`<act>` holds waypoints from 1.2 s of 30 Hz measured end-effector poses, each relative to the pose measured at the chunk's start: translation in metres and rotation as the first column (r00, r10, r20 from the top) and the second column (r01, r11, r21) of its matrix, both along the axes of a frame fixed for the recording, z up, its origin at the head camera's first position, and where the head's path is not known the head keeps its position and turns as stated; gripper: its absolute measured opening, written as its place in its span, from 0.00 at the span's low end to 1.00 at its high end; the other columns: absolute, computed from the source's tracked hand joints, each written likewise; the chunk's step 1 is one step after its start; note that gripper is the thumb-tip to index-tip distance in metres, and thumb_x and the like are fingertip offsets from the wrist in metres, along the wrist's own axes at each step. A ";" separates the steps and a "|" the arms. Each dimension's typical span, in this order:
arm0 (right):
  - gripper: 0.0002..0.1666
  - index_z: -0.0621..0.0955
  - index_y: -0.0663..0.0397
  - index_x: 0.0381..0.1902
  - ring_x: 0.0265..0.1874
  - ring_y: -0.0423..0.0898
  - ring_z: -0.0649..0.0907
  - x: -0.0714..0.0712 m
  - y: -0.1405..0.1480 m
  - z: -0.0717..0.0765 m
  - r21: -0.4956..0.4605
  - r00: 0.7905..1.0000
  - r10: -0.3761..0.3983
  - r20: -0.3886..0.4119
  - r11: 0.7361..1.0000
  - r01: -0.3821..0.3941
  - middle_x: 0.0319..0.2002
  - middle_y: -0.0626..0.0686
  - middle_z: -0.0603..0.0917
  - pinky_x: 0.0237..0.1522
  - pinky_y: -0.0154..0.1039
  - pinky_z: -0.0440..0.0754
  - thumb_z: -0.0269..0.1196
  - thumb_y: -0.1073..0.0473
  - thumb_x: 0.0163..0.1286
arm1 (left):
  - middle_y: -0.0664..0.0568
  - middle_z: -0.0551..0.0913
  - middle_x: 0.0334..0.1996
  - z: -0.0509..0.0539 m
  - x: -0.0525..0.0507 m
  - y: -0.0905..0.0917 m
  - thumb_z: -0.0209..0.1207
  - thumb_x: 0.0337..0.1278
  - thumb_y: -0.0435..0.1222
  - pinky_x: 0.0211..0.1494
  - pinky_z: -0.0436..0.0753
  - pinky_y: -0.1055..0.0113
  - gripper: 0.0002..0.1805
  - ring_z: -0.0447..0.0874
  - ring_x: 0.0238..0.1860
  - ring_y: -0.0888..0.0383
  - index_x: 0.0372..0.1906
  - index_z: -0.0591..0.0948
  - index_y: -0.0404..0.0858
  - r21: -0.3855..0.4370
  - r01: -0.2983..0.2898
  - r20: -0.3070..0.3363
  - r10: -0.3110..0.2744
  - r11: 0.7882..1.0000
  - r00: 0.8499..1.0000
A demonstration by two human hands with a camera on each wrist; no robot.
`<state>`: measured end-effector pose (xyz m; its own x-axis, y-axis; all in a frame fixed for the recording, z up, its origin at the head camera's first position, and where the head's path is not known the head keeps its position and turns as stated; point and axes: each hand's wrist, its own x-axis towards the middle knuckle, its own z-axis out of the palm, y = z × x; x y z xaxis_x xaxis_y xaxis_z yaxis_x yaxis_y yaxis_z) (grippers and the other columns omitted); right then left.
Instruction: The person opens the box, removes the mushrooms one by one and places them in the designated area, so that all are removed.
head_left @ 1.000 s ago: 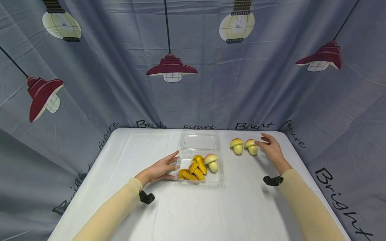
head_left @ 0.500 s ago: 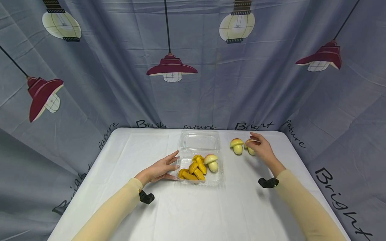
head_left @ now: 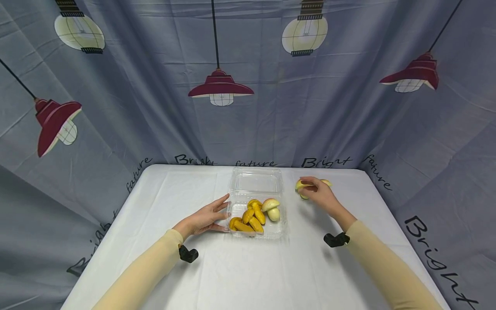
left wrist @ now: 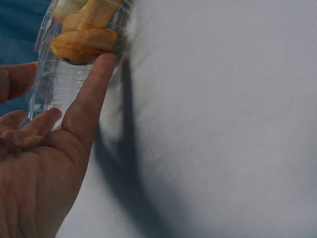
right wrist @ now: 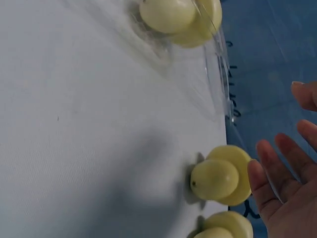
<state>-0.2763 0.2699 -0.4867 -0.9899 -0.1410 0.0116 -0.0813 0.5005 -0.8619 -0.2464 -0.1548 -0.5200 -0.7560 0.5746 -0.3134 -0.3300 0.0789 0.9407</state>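
A clear plastic clamshell box (head_left: 277,231) lies with its lid (head_left: 257,180) folded back. Inside are several small orange-yellow mushrooms (head_left: 256,212) and one larger pale mushroom (head_left: 273,209) with a rounded cap. With fingers spread, my left hand (head_left: 204,219) touches the box's left side; a fingertip meets its wall in the left wrist view. Right of the box, my right hand (head_left: 320,197) hovers over two more pale mushrooms, partly covering them in the head view. In the right wrist view its extended fingers are beside the nearer mushroom (right wrist: 215,179), with the other mushroom (right wrist: 220,229) behind.
A white cloth covers the table (head_left: 248,275), whose back edge runs just behind the lid. Grey-blue curtains (head_left: 248,129) printed with lamps enclose the back and sides. Black wrist cameras (head_left: 336,240) sit on both sleeves.
My right hand has moved left, from beside the right pale mushroom to over the left one. The left hand, the box and the mushrooms have stayed in place.
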 end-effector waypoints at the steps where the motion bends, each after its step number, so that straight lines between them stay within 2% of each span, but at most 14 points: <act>1: 0.35 0.71 0.57 0.73 0.64 0.62 0.76 0.001 -0.002 0.000 -0.005 1.000 0.015 0.000 1.000 -0.015 0.69 0.63 0.73 0.61 0.57 0.80 0.67 0.52 0.73 | 0.46 0.40 0.83 0.000 0.000 0.000 0.50 0.76 0.26 0.55 0.87 0.50 0.44 0.55 0.76 0.35 0.85 0.42 0.53 0.000 -0.001 -0.002 0.001 1.000 1.000; 12: 0.37 0.72 0.57 0.73 0.61 0.62 0.78 0.010 -0.028 0.000 0.018 0.992 0.114 -0.053 0.993 -0.113 0.67 0.63 0.75 0.60 0.58 0.80 0.70 0.51 0.71 | 0.45 0.40 0.83 -0.002 0.000 0.000 0.50 0.76 0.27 0.53 0.87 0.50 0.44 0.56 0.76 0.35 0.85 0.42 0.53 0.001 -0.006 -0.007 0.006 1.000 1.000; 18: 0.39 0.72 0.52 0.73 0.58 0.57 0.81 0.014 -0.039 0.001 0.090 0.989 0.135 -0.061 0.988 -0.129 0.67 0.60 0.76 0.58 0.56 0.82 0.71 0.47 0.69 | 0.45 0.41 0.83 -0.002 0.000 0.000 0.51 0.76 0.27 0.54 0.87 0.50 0.44 0.57 0.76 0.35 0.85 0.43 0.53 0.000 -0.018 0.000 0.018 1.000 1.000; 26: 0.36 0.74 0.51 0.71 0.55 0.57 0.83 0.017 -0.051 0.001 0.134 0.982 0.168 -0.088 0.979 -0.155 0.67 0.56 0.77 0.55 0.55 0.84 0.71 0.53 0.68 | 0.46 0.41 0.83 -0.001 0.000 0.000 0.51 0.75 0.26 0.53 0.87 0.50 0.45 0.57 0.76 0.35 0.85 0.43 0.54 -0.003 -0.025 0.007 0.025 1.000 1.000; 30: 0.36 0.74 0.49 0.71 0.55 0.54 0.83 0.017 -0.054 -0.002 0.208 0.973 0.197 -0.120 0.963 -0.170 0.67 0.54 0.77 0.55 0.56 0.83 0.71 0.51 0.68 | 0.47 0.41 0.83 -0.002 0.000 0.000 0.51 0.76 0.26 0.53 0.87 0.50 0.45 0.57 0.76 0.35 0.85 0.43 0.54 0.001 -0.017 0.006 0.017 1.000 1.000; 36: 0.36 0.76 0.45 0.71 0.54 0.51 0.83 0.019 -0.060 -0.003 0.341 0.963 0.223 -0.153 0.926 -0.161 0.66 0.51 0.78 0.52 0.54 0.84 0.71 0.48 0.67 | 0.44 0.39 0.83 -0.004 -0.002 -0.001 0.50 0.77 0.27 0.54 0.87 0.51 0.44 0.55 0.76 0.34 0.85 0.41 0.52 0.018 0.001 -0.003 -0.001 1.000 1.000</act>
